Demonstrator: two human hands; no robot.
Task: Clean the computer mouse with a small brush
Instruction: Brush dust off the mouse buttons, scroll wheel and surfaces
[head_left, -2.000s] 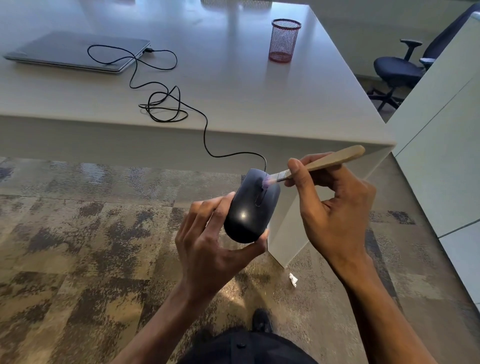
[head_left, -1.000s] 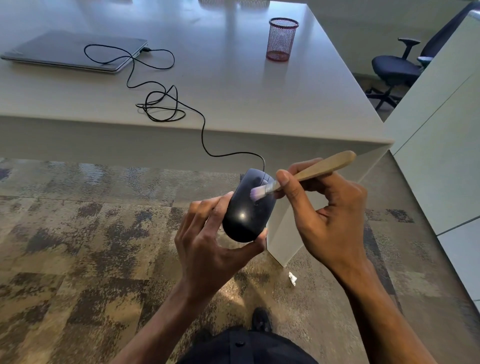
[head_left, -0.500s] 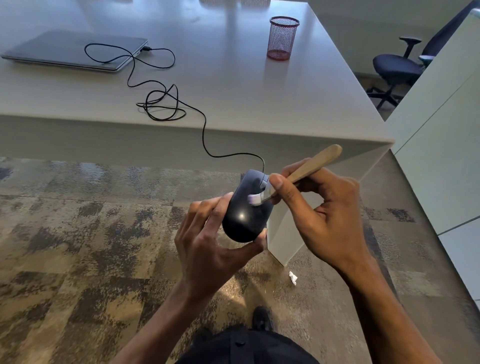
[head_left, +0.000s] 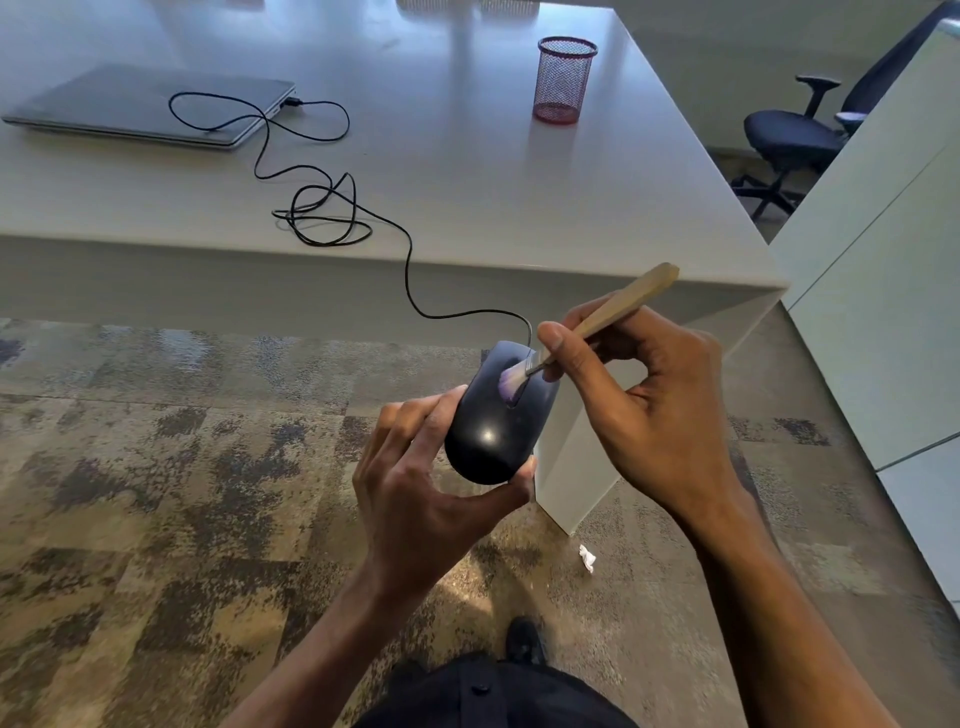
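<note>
Cradling mouse (head_left: 498, 421) in left hand (head_left: 421, 499) fingers; right hand (head_left: 654, 405) fingers pinching brush (head_left: 597, 317), bristles on wheel.

No text, label, brand, number or sign can be read anywhere in the view; the black mouse (head_left: 498, 421) shows only a plain glossy shell; the closed laptop (head_left: 150, 106) far left on the desk (head_left: 467, 171) shows a bare grey lid.
</note>
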